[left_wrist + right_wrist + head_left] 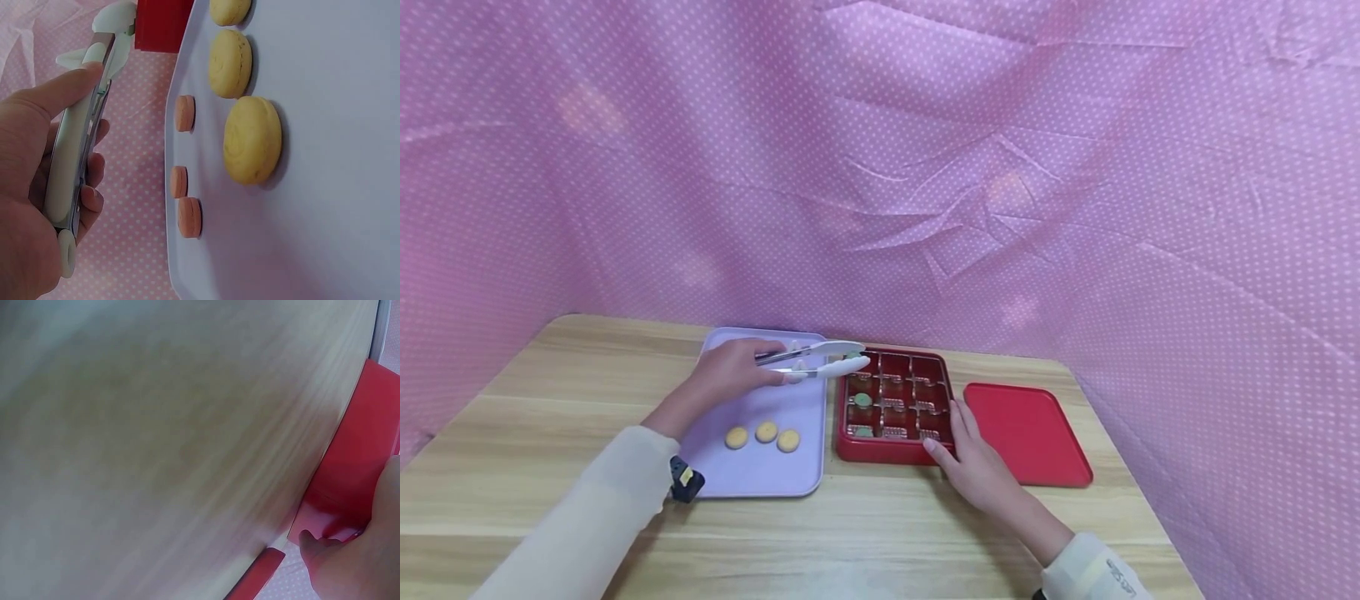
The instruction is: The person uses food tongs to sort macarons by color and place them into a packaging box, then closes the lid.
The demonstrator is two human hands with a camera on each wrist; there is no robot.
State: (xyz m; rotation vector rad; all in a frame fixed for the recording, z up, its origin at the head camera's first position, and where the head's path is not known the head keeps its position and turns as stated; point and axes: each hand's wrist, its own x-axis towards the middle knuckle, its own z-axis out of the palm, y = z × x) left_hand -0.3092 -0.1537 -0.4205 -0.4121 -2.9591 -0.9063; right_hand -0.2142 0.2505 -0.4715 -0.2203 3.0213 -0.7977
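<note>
My left hand grips white-tipped kitchen tongs by the handles. The tongs' white tips reach over the far left part of a red divided box, with a gap between them in the head view. Green macarons sit in the box's left column; the far one is partly covered by the tongs. With thumb and fingers, my right hand holds the box's near right corner. Below the left hand, three yellow macarons lie on a lilac tray, and three pink macarons lie near its far edge.
A flat red lid lies on the wooden table, right of the box. The tray stands just left of the box. Pink dotted cloth hangs behind the table and along its sides.
</note>
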